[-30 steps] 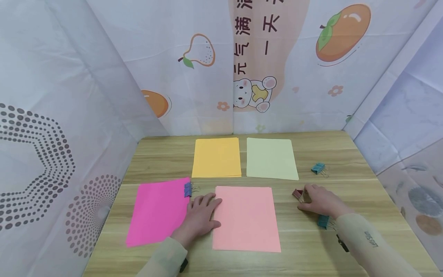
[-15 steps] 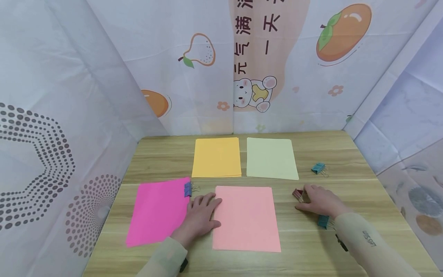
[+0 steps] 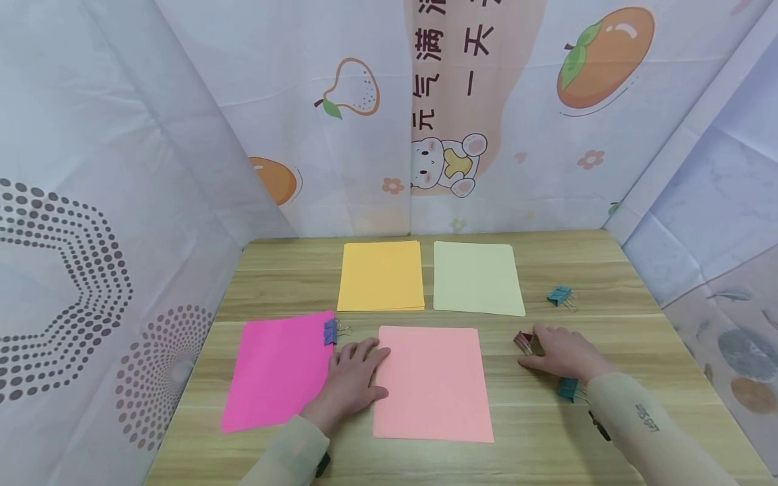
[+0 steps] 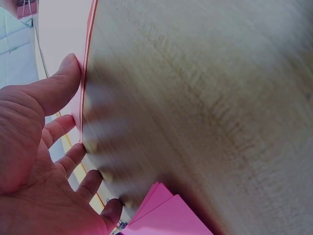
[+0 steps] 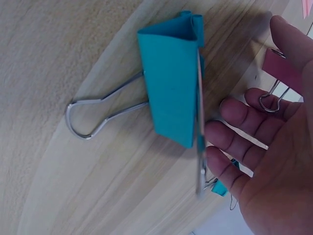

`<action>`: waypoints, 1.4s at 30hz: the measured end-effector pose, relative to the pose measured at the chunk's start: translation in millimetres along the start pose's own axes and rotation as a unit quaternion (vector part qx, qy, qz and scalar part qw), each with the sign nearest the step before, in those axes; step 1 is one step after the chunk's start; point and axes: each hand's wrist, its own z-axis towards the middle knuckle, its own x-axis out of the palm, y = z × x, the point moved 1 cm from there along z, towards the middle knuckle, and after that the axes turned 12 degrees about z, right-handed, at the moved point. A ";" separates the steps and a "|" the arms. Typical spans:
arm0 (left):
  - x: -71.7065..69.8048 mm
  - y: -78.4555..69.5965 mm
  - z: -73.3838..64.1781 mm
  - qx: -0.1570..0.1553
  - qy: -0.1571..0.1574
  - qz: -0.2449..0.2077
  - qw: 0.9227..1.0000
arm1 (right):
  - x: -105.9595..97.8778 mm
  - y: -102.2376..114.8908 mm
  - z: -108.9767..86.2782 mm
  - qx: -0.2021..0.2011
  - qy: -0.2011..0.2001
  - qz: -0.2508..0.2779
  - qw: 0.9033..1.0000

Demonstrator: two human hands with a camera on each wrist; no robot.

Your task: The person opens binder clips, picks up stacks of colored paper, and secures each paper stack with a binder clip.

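Observation:
My left hand lies with spread fingers at the left edge of a stack of light pink paper. In the left wrist view its thumb touches the paper's edge. Beside it are magenta sheets with a purple binder clip at their upper right corner. My right hand rests on the table around a dark red binder clip. In the right wrist view that clip sits between thumb and fingers, which look loosely bent; no firm grip shows. A teal binder clip stands near the palm.
Yellow paper and pale green paper lie at the back of the wooden table. Another teal binder clip is at the back right. A printed curtain stands behind the table.
My right thumb has shifted slightly left, away from the fingers, beside the dark red binder clip. The left hand and the paper have stayed put.

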 end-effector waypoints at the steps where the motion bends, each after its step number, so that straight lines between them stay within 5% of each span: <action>1: 0.0 0.1 0.1 0.000 -0.001 -0.001 1.000 | 0.4 -0.2 0.3 0.001 0.001 -0.002 1.000; 42: -0.6 -0.9 0.2 -0.003 0.007 0.008 1.000 | 0.1 -2.9 0.4 -0.004 -0.003 -0.033 0.999</action>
